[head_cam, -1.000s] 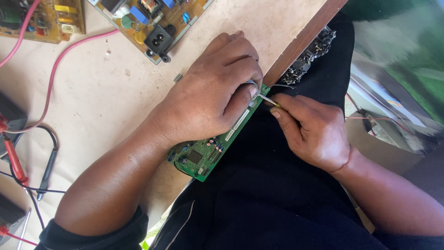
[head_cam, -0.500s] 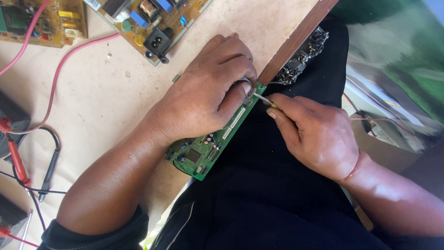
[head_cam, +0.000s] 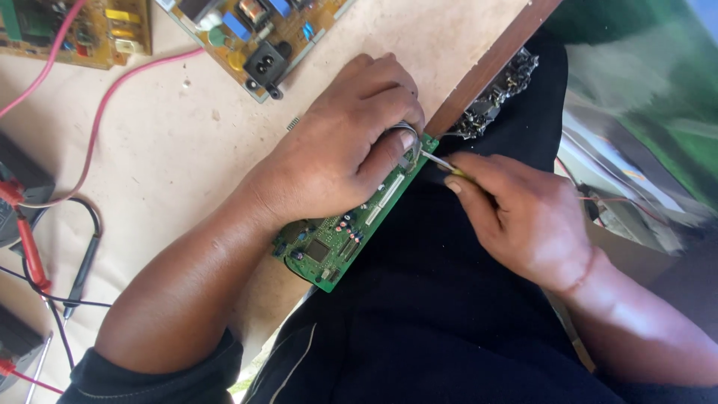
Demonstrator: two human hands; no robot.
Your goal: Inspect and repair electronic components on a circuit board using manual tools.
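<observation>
Right hand [head_cam: 523, 217] closed in a pinch on a thin metal tool [head_cam: 437, 161], probably a small screwdriver or probe, yellowish at the grip; tip aimed up-left, touching the top end of the green circuit board [head_cam: 340, 239]. Left hand [head_cam: 340, 146] clamped down on that same end, fingers [head_cam: 396, 138] curled over the corner, thumb side pressing a small metal part; exact part hidden under the fingers. Board long axis ran diagonal, lower-left to upper-right, along the table edge [head_cam: 493, 67], half overhanging the dark-clothed lap. Work point lay just left of the right hand, right under the left fingertips; both hands nearly touching there, left nearer.

Against the earlier frames: tool shaft flatter and pushed further in under the left fingers, right hand slid slightly down-right, board in the same place.

Further out: yellow power-supply board [head_cam: 247, 34] with black socket at top, pink wire [head_cam: 97, 127] across the table, red and black probe leads [head_cam: 30, 247] at far left.
</observation>
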